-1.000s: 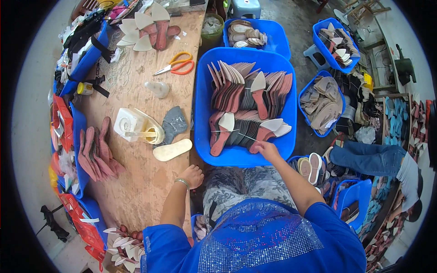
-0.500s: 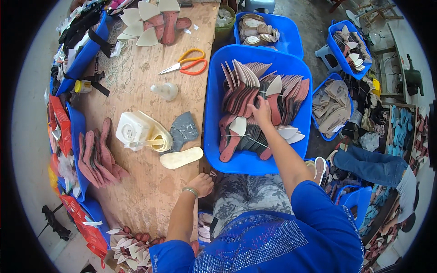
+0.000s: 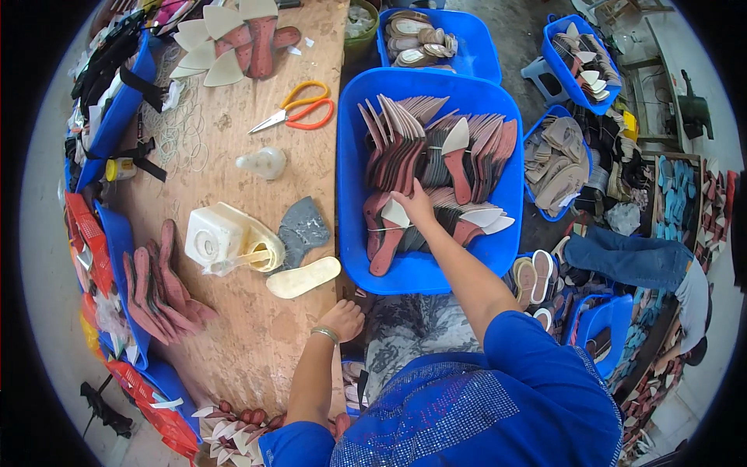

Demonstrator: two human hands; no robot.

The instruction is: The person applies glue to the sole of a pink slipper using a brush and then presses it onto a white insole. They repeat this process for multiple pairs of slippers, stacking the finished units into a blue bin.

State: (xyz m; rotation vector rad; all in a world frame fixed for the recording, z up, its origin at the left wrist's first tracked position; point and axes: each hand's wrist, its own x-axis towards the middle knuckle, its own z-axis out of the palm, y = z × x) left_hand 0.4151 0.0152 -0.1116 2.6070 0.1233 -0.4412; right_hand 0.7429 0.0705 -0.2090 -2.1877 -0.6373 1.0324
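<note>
My right hand [image 3: 415, 206] reaches into a large blue bin [image 3: 429, 282]. Its thumb and fingers are apart, touching the far side of a tied bundle of reddish-brown insoles [image 3: 384, 255] with pale pointed tips. Behind the hand, more insole stacks [image 3: 397, 162] stand on edge, and one insole [image 3: 459, 167] lies across them. My left hand [image 3: 342, 321] rests loosely curled at the table's edge, with no object visible in it. Just beyond it lies a cream sole-shaped piece [image 3: 304, 278].
On the wooden table [image 3: 233, 327] are a glue container [image 3: 226, 237], grey pieces [image 3: 303, 226], a squeeze bottle [image 3: 264, 163], orange-handled scissors [image 3: 296, 109] and loose insoles [image 3: 159, 288]. More blue bins [image 3: 486, 54] stand beyond. Another person [image 3: 689, 311] bends at the right.
My right hand has drawn back from the upper stacks to the nearer tied bundle. My left hand stays at the table edge. The whole view has shifted slightly.
</note>
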